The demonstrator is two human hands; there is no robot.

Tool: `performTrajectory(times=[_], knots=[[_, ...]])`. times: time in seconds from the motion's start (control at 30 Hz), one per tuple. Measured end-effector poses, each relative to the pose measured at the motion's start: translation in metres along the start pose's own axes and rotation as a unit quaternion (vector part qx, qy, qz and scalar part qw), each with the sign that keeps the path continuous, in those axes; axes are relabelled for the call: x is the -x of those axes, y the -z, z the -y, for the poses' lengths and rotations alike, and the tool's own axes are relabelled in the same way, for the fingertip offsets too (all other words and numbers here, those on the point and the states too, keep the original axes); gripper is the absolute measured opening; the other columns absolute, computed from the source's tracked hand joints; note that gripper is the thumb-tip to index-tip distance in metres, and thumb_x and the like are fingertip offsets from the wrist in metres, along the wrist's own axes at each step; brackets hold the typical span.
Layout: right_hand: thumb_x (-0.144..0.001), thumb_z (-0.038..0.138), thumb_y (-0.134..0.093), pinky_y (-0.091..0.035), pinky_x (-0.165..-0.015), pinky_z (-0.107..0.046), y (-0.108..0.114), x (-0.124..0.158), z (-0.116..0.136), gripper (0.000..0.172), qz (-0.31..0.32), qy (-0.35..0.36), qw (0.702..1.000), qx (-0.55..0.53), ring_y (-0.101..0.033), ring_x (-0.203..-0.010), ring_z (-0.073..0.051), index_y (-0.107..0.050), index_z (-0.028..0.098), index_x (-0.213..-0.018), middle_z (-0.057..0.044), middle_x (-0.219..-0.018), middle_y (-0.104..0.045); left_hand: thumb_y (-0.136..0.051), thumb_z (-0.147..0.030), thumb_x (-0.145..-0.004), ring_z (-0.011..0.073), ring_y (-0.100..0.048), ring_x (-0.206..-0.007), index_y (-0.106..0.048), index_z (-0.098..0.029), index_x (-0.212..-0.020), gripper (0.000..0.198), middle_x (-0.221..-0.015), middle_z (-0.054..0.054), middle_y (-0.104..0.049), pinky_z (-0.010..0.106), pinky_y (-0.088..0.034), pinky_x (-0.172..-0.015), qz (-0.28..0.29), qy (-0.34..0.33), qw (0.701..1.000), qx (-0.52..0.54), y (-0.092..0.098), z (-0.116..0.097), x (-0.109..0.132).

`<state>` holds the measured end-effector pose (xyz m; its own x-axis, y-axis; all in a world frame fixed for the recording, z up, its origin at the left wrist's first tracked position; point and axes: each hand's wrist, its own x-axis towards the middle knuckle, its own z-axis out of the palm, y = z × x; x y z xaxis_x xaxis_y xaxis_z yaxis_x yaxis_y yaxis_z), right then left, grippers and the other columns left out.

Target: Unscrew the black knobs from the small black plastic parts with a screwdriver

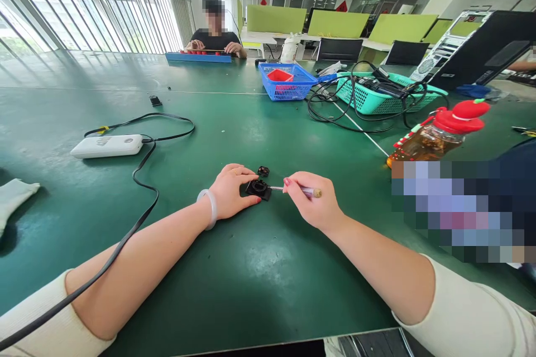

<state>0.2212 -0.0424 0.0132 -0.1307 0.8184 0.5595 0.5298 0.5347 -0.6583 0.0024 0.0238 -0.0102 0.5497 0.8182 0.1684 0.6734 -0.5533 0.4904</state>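
Observation:
A small flat black part with a round ring on it (258, 189) lies on the green table (251, 301). My left hand (228, 192) grips its left side between thumb and fingers. In my right hand (316, 201) is a thin screwdriver (309, 192) with a light handle, lying nearly level and pointing left. Its metal tip reaches the right edge of the black part; whether it sits in a screw is too small to tell. Just beyond that part lies a smaller black piece (263, 170), close to my left fingertips.
A white power bank-like box (108, 146) and its black cable lie left; the cable crosses my left forearm. Farther off are a blue basket (288, 89), a teal basket (368, 101) with cables, and a red-capped bottle (435, 136). A person (215, 39) sits at the far edge.

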Motion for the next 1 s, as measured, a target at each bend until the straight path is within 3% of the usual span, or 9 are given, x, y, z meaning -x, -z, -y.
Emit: performTrajectory(times=[0.13, 0.3, 0.47, 0.57, 0.67, 0.77, 0.87, 0.93, 1.0], knots=[[-0.097, 0.041, -0.045, -0.033, -0.049, -0.026, 0.003, 0.002, 0.002, 0.044, -0.01, -0.002, 0.999, -0.039, -0.041, -0.047, -0.01, -0.058, 0.02, -0.061, 0.003, -0.05, -0.047, -0.073, -0.051, -0.073, 0.0352, -0.047, -0.13, -0.073, -0.024, -0.114, 0.049, -0.125, 0.007, -0.069, 0.054, -0.037, -0.115, 0.0, 0.003, 1.0, -0.001, 0.0, -0.001, 0.0], [-0.096, 0.039, -0.046, -0.034, -0.051, -0.026, 0.002, 0.001, 0.005, 0.044, 0.047, 0.004, 0.998, -0.042, -0.043, -0.048, -0.01, -0.057, 0.019, -0.058, 0.002, -0.052, -0.051, -0.074, -0.047, -0.073, 0.0345, -0.048, -0.129, -0.074, -0.023, -0.109, 0.044, -0.123, 0.008, -0.07, 0.054, -0.036, -0.116, 0.0, 0.005, 1.0, -0.001, 0.0, -0.001, 0.0], [-0.093, 0.052, -0.049, -0.032, -0.048, -0.027, -0.002, -0.004, -0.002, 0.049, 0.046, -0.117, 0.988, -0.086, -0.04, -0.047, -0.011, -0.058, 0.019, -0.057, 0.003, -0.048, -0.044, -0.073, -0.047, -0.072, 0.0341, -0.05, -0.128, -0.073, -0.022, -0.107, 0.043, -0.122, 0.008, -0.07, 0.053, -0.038, -0.115, -0.004, -0.005, 1.0, -0.002, -0.001, -0.001, 0.001], [-0.089, 0.061, -0.052, -0.03, -0.044, -0.026, -0.004, -0.008, -0.014, 0.055, 0.005, -0.217, 0.964, -0.155, -0.039, -0.043, -0.01, -0.056, 0.019, -0.054, 0.003, -0.045, -0.042, -0.072, -0.045, -0.072, 0.0343, -0.05, -0.128, -0.072, -0.02, -0.107, 0.043, -0.122, 0.009, -0.07, 0.052, -0.038, -0.115, -0.005, -0.005, 1.0, -0.008, -0.001, -0.003, 0.002], [-0.088, 0.063, -0.053, -0.029, -0.042, -0.026, -0.005, -0.008, -0.02, 0.056, -0.052, -0.24, 0.946, -0.213, -0.039, -0.041, -0.01, -0.054, 0.02, -0.052, 0.003, -0.042, -0.04, -0.069, -0.041, -0.074, 0.0343, -0.05, -0.129, -0.07, -0.019, -0.108, 0.04, -0.122, 0.008, -0.07, 0.053, -0.037, -0.116, -0.001, -0.007, 1.0, -0.02, 0.0, -0.005, 0.002], [-0.094, 0.056, -0.048, -0.032, -0.044, -0.026, -0.002, -0.003, -0.012, 0.054, -0.032, -0.154, 0.968, -0.198, -0.041, -0.043, -0.01, -0.055, 0.02, -0.054, 0.002, -0.045, -0.044, -0.069, -0.041, -0.074, 0.0339, -0.05, -0.128, -0.07, -0.019, -0.105, 0.038, -0.122, 0.008, -0.07, 0.053, -0.037, -0.115, 0.004, -0.002, 1.0, -0.029, 0.0, -0.006, 0.002], [-0.095, 0.042, -0.051, -0.037, -0.05, -0.026, -0.002, 0.003, 0.001, 0.04, 0.032, 0.019, 0.996, -0.087, -0.046, -0.049, -0.011, -0.06, 0.021, -0.061, 0.001, -0.052, -0.054, -0.071, -0.043, -0.073, 0.0336, -0.05, -0.128, -0.07, -0.02, -0.102, 0.037, -0.122, 0.008, -0.07, 0.053, -0.037, -0.115, 0.004, -0.001, 1.0, -0.028, -0.001, -0.006, 0.002], [-0.092, 0.035, -0.054, -0.039, -0.054, -0.026, -0.003, 0.006, 0.005, 0.032, 0.055, 0.116, 0.991, -0.021, -0.046, -0.051, -0.011, -0.06, 0.021, -0.064, 0.001, -0.054, -0.057, -0.072, -0.043, -0.073, 0.0338, -0.05, -0.129, -0.07, -0.021, -0.101, 0.036, -0.121, 0.007, -0.071, 0.053, -0.037, -0.115, 0.002, -0.001, 1.0, -0.023, -0.001, -0.005, 0.001], [-0.091, 0.032, -0.057, -0.04, -0.056, -0.026, -0.005, 0.007, 0.006, 0.028, 0.067, 0.155, 0.985, 0.014, -0.046, -0.052, -0.011, -0.06, 0.022, -0.065, 0.002, -0.054, -0.058, -0.073, -0.044, -0.073, 0.0339, -0.049, -0.129, -0.07, -0.021, -0.101, 0.036, -0.121, 0.007, -0.071, 0.053, -0.037, -0.114, -0.001, -0.001, 1.0, -0.018, -0.002, -0.004, 0.001]])
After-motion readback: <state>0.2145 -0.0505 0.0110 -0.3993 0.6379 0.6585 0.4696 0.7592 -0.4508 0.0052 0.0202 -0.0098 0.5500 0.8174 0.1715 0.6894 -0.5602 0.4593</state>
